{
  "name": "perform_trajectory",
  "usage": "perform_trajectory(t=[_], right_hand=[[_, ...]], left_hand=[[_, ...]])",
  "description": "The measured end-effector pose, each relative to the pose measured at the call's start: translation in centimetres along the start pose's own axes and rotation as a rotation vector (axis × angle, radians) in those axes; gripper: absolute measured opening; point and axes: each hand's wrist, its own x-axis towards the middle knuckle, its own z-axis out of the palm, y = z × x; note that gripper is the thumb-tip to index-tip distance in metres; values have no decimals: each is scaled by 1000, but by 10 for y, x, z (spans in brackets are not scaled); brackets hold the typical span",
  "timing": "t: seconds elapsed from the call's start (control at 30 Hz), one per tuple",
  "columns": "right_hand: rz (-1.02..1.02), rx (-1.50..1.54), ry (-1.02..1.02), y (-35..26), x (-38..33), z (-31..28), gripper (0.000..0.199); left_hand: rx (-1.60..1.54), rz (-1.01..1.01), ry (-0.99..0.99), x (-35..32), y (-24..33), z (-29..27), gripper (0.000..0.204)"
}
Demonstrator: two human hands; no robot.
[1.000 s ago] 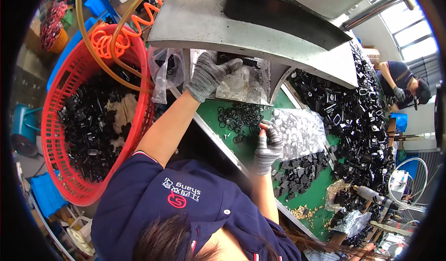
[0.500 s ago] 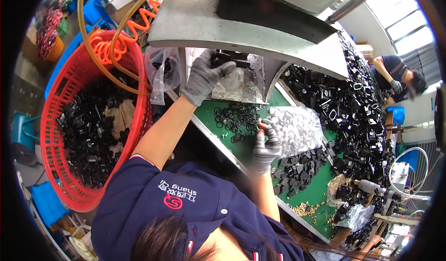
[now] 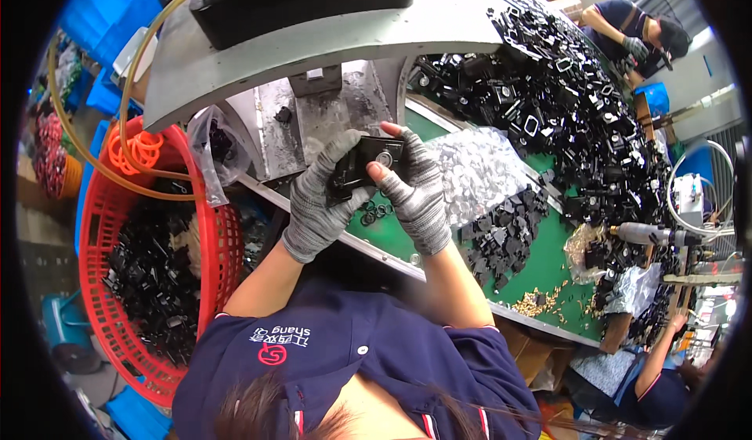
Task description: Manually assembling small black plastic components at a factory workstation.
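Observation:
Both hands wear grey knit gloves with some bare fingertips. Between them, in front of the machine opening, is a black plastic part (image 3: 356, 166), blocky in shape. My left hand (image 3: 319, 203) grips it from the left side. From the right, my right hand (image 3: 417, 195) holds the same part, its thumb on a small round silvery disc (image 3: 384, 159) set on the face. Below the hands lie black rings (image 3: 377, 211), partly covered by them. A bag of clear small pieces (image 3: 482, 175) lies just right of my right hand.
A grey metal machine (image 3: 313, 44) arches over its worn bed plate (image 3: 270, 130). Left stands a red basket (image 3: 98, 283) of black parts. On the green table (image 3: 540, 295) are flat black pieces (image 3: 505, 232), brass bits (image 3: 540, 302) and a large black-parts heap (image 3: 556, 95). Co-workers sit at right.
My left hand has come out of the machine opening with the black part. My right hand has moved left and up from beside the bag to meet it. The view has shifted.

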Motion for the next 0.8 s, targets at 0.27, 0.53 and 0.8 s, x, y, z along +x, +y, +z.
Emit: perform_trajectory(t=[0.27,0.53,0.8], right_hand=[[71,22,162,-8,-13,-10,28],[99,15,24,-6,-26,-24,42],[-70,343,436,-23,7,-120,33]], left_hand=[[-32,-36,-75,-12,4,8,70],[163,-67,-185,-14,15,20,72],[151,-249,-249,-38,40,-8,53]])
